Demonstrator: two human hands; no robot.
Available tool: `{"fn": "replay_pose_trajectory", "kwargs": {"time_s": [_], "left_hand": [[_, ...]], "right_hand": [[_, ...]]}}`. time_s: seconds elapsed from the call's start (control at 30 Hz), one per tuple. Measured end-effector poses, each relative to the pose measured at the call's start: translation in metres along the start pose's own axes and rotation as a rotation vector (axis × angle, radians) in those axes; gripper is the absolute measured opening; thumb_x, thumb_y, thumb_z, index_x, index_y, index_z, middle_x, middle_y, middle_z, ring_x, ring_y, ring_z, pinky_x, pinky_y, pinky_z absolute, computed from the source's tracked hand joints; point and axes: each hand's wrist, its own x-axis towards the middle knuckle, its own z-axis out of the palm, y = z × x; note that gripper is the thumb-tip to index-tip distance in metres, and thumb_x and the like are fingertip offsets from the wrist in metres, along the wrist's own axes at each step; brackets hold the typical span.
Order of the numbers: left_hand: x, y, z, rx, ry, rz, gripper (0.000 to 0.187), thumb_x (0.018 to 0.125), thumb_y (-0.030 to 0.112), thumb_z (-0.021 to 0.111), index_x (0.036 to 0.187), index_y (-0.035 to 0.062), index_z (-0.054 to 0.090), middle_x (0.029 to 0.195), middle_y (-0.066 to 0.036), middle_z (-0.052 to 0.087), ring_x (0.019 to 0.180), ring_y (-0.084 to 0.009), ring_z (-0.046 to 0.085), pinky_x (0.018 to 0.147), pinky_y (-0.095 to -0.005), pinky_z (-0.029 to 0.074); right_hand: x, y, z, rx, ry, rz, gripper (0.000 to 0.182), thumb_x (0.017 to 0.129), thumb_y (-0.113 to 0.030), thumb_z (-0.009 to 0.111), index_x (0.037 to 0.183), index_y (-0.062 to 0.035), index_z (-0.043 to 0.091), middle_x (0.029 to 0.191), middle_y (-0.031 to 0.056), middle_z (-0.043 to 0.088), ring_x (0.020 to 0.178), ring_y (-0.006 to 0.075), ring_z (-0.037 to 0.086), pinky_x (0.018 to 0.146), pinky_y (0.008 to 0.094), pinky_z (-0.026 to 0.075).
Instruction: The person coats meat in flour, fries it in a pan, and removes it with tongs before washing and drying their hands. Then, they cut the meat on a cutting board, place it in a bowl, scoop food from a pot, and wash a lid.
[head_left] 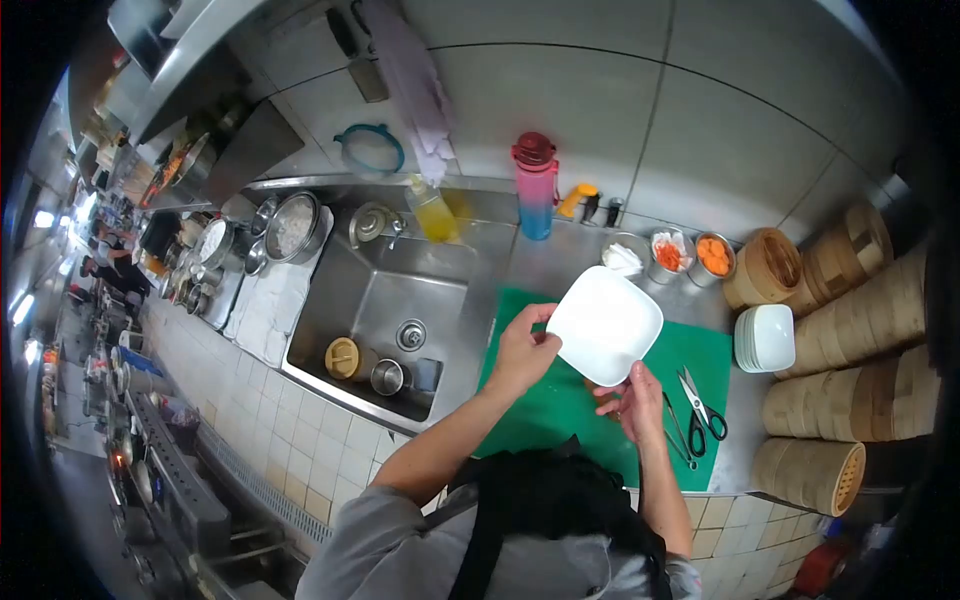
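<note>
**Rounded-square white dish, two-hand rim hold above the board**

Position: the white dish (606,325) is held up over the upper part of the green cutting board (540,400), tilted so its hollow shows. Scissors (700,412) lie at four o'clock from it; a stack of similar dishes (772,338) stands at three.

Grip: the left hand (522,350) pinches the rim at nine o'clock, thumb on the upper face, fingers at the edge and partly hidden. The right hand (637,405) lightly pinches the rim near five o'clock, its other fingers loosely spread.

Handling (judged): stiff, fairly light, slick if wet; likely to chip if knocked. Material unconfirmed. Best hold: opposite rims, three and nine o'clock, thumbs above, fingers supporting below.

Appearance: plain white, shallow, softly rounded corners, smooth surface with faint sheen. No food or marks seen inside.
</note>
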Motion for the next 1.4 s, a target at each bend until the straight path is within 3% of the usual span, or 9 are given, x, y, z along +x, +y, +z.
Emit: {"fn": "replay_pose_trajectory", "kwargs": {"time_s": [0.13,0.3,0.4,0.73,0.87,0.93,1.03,1.33,1.4], "left_hand": [[0.033,0.003,-0.058,0.066,-0.133,0.207,0.037,0.089,0.004,0.068,0.125,0.0005,0.060,0.115,-0.010,0.066,0.089,-0.0139,0.067,0.074,-0.0258,0.055],[0.221,0.044,-0.181,0.379,0.534,0.630,0.075,0.083,0.035,0.078,0.138,-0.0069,0.047,0.133,-0.025,0.053,0.123,-0.0371,0.053,0.102,-0.0446,0.043],[0.299,0.048,-0.228,0.795,0.649,0.281,0.061,0.082,0.039,0.075,0.126,0.0001,0.057,0.126,-0.025,0.058,0.114,-0.0435,0.056,0.101,-0.0517,0.039],[0.143,0.141,-0.247,0.051,0.156,0.707,0.020,0.097,0.001,0.058,0.116,-0.0052,0.060,0.109,-0.007,0.064,0.093,-0.0103,0.060,0.078,-0.0250,0.050],[0.128,0.159,-0.253,0.629,0.016,0.517,0.042,0.084,0.003,0.073,0.125,0.0023,0.063,0.115,-0.018,0.063,0.097,-0.0265,0.065,0.083,-0.0321,0.053],[0.150,0.146,-0.256,0.919,0.216,0.896,0.039,0.076,0.004,0.080,0.112,0.0004,0.065,0.115,-0.021,0.061,0.103,-0.0307,0.061,0.089,-0.0364,0.050],[0.164,0.153,-0.261,0.768,0.281,0.921,0.042,0.072,0.004,0.081,0.108,-0.0010,0.060,0.116,-0.023,0.060,0.105,-0.0397,0.058,0.091,-0.0416,0.048],[0.173,0.181,-0.277,0.840,0.225,0.849,0.041,0.082,-0.003,0.064,0.121,0.0006,0.052,0.112,-0.025,0.063,0.102,-0.0444,0.062,0.087,-0.0483,0.051],[0.158,0.190,-0.282,0.937,0.519,1.108,0.036,0.088,0.003,0.063,0.123,0.0010,0.057,0.106,-0.018,0.068,0.093,-0.0378,0.067,0.083,-0.0410,0.053]], "right_hand": [[0.035,0.009,0.038,-0.225,0.084,-0.038,0.035,0.103,-0.027,0.053,0.114,0.0061,0.058,0.090,0.0143,0.069,0.066,0.0194,0.069,0.049,0.0311,0.059],[0.060,0.013,0.084,-0.290,0.207,-0.083,0.024,0.097,-0.013,0.053,0.109,0.0064,0.061,0.079,0.0131,0.067,0.053,0.0160,0.062,0.045,0.0278,0.053],[0.072,0.013,0.116,-0.348,0.223,-0.070,0.026,0.096,-0.013,0.053,0.108,0.0076,0.061,0.078,0.0132,0.067,0.050,0.0167,0.060,0.043,0.0287,0.051],[0.127,-0.018,0.207,-0.640,0.076,-0.095,0.030,0.096,-0.014,0.049,0.111,0.0093,0.061,0.073,0.0117,0.065,0.049,0.0159,0.061,0.044,0.0296,0.051],[0.150,-0.037,0.261,-0.720,-0.012,-0.156,0.029,0.095,-0.013,0.048,0.107,0.0101,0.060,0.072,0.0119,0.065,0.049,0.0155,0.061,0.044,0.0298,0.051],[0.157,-0.050,0.286,-0.774,-0.089,-0.249,0.028,0.095,-0.016,0.047,0.101,0.0084,0.060,0.073,0.0136,0.067,0.051,0.0166,0.065,0.045,0.0303,0.053],[0.148,-0.073,0.326,-0.849,-0.142,-0.357,0.027,0.095,-0.015,0.048,0.101,0.0085,0.059,0.072,0.0138,0.067,0.052,0.0169,0.066,0.046,0.0312,0.053],[0.133,-0.067,0.327,-0.833,-0.092,-0.389,0.025,0.095,-0.014,0.048,0.099,0.0090,0.058,0.065,0.0116,0.063,0.050,0.0179,0.065,0.046,0.0331,0.053],[0.131,-0.065,0.319,-0.803,-0.064,-0.392,0.025,0.095,-0.013,0.048,0.099,0.0090,0.057,0.063,0.0111,0.062,0.049,0.0180,0.064,0.046,0.0328,0.052]]}}
